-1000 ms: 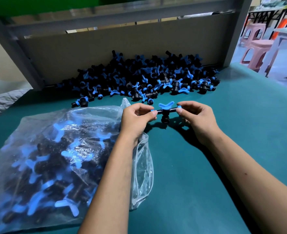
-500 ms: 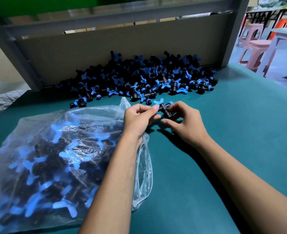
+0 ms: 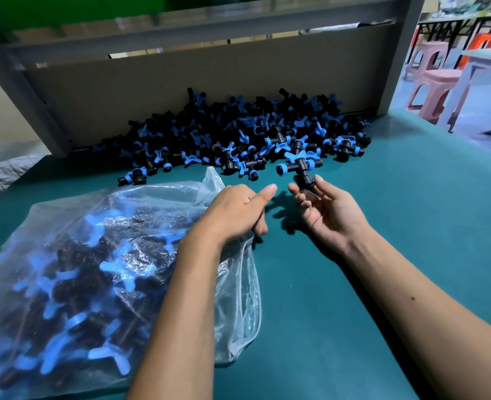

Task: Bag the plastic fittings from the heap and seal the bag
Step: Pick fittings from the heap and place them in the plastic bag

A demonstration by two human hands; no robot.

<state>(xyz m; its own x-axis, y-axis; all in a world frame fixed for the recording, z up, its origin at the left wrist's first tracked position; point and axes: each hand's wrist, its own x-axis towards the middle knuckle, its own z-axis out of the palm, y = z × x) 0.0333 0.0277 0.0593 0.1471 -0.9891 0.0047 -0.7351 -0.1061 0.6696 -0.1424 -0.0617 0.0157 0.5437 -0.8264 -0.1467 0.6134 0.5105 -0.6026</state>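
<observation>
right fingers (image 3: 305,194) pinch a fitting (image 3: 299,166); left fingers (image 3: 260,226) curled by bag (image 3: 94,255); heap (image 3: 238,134) behind.

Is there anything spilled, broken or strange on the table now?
Nothing stands out. The heap lies against the back board, the bag holds its fittings, and the right hand holds one fitting that looks whole.

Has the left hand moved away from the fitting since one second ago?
Yes. The left hand has let go and drawn back toward the bag; only the right hand holds the fitting.
</observation>
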